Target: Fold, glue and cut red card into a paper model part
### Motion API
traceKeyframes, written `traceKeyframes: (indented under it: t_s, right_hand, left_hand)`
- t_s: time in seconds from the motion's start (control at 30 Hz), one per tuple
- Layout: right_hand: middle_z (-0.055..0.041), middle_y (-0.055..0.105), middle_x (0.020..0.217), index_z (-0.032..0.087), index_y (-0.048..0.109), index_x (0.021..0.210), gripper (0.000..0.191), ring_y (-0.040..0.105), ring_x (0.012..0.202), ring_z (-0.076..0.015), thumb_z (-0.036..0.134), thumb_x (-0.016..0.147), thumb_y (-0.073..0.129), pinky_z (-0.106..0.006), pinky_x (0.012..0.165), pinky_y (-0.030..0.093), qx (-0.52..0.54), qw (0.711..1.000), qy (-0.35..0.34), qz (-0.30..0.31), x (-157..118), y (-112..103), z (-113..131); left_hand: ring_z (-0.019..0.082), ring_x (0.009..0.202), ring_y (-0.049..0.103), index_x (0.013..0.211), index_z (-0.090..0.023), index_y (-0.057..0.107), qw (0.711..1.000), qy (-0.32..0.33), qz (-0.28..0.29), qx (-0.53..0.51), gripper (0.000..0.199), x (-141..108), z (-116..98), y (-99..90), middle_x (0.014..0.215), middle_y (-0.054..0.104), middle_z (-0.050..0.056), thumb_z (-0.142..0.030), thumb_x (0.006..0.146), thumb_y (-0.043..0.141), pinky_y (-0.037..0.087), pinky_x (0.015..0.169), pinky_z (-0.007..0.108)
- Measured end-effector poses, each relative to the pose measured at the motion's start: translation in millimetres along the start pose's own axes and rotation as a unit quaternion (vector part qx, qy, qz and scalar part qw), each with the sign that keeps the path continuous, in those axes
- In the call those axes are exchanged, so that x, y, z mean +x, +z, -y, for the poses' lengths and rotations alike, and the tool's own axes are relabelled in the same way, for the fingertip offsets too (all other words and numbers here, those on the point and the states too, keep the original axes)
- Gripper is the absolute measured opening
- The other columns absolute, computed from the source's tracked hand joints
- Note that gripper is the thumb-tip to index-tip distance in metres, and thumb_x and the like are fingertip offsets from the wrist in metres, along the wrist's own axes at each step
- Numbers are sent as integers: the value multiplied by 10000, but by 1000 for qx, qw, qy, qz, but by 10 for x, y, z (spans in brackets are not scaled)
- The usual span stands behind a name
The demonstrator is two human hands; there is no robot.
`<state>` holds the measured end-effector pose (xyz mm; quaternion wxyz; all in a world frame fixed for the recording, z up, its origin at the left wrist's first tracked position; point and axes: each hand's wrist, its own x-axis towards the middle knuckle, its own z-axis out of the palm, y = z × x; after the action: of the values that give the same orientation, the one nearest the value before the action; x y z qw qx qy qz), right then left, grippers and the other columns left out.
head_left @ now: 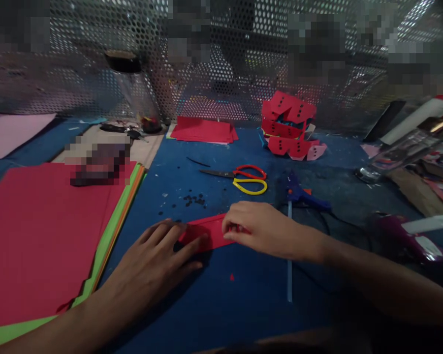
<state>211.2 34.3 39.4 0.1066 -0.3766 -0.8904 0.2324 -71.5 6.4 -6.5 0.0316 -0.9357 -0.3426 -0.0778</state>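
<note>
A folded red paper strip [213, 231] lies on the blue table, slightly tilted up to the right. My left hand [161, 246] rests on its left end with the fingers spread. My right hand [260, 227] is closed at the right end, thumb and fingertips pinched together on the paper; the fingers hide part of that end. Just beyond the strip are several small black paper dots [195, 200]. Further back lie scissors [236, 176] with one red and one yellow handle. A blue glue gun [304, 194] with a pale glue stick [290, 265] is right of my right hand.
Large red sheets [47, 236] over green and orange ones cover the left, with a phone [103, 160] at their back edge. Red paper strips [203, 130] and dotted red cut-outs [290, 125] stand along a perforated metal screen [214, 93]. A purple tool [409, 238] lies right.
</note>
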Motion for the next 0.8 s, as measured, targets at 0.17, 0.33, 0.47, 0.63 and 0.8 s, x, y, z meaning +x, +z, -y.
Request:
traceKeyframes:
  t_s: [0.17, 0.33, 0.47, 0.63, 0.8]
  right_hand:
    - [-61, 676, 1058, 198, 671, 1051, 165, 625, 990, -196, 314, 1056, 554, -335, 872, 457, -31, 999, -10, 15, -28, 149, -49]
    - [-54, 667, 1068, 201, 670, 1044, 161, 627, 985, -182, 313, 1056, 555, -315, 874, 469, 2, 1000, 10, 19, -6, 153, -68]
    - [-45, 666, 1072, 208, 672, 1052, 149, 624, 988, -180, 302, 1055, 556, -314, 876, 470, 8, 1000, 11, 28, -1, 141, -62]
    - [-52, 659, 1075, 192, 678, 1091, 170, 613, 1006, -189, 261, 1066, 524, -331, 891, 468, -40, 999, 2, 28, -25, 138, -30]
    - [-53, 657, 1073, 180, 680, 1085, 177, 612, 998, -184, 250, 1067, 518, -322, 878, 474, -52, 998, -14, 17, -35, 165, -36]
  left_hand:
    - [330, 1112, 563, 1318, -279, 661, 1000, 3, -11, -11, 329, -14, 10, 18, 1258, 627, 129, -373, 1006, 612, 513, 911, 499]
    - [318, 1120, 580, 1312, -281, 652, 999, -7, -27, -35, 314, -8, 21, 30, 1337, 621, 109, -375, 1017, 601, 497, 895, 475]
    - [287, 1112, 598, 1396, -255, 568, 996, -42, -47, -70, 362, 38, 41, 31, 1341, 629, 108, -332, 1043, 555, 482, 896, 454]
    - [298, 1147, 589, 1405, -223, 563, 990, -98, -62, -84, 401, 133, 98, 59, 1303, 654, 110, -393, 1043, 538, 456, 952, 477]
    - [273, 1113, 583, 1273, -233, 652, 982, -126, -49, -135, 294, 220, 111, 47, 1256, 659, 79, -343, 1025, 541, 457, 959, 449]
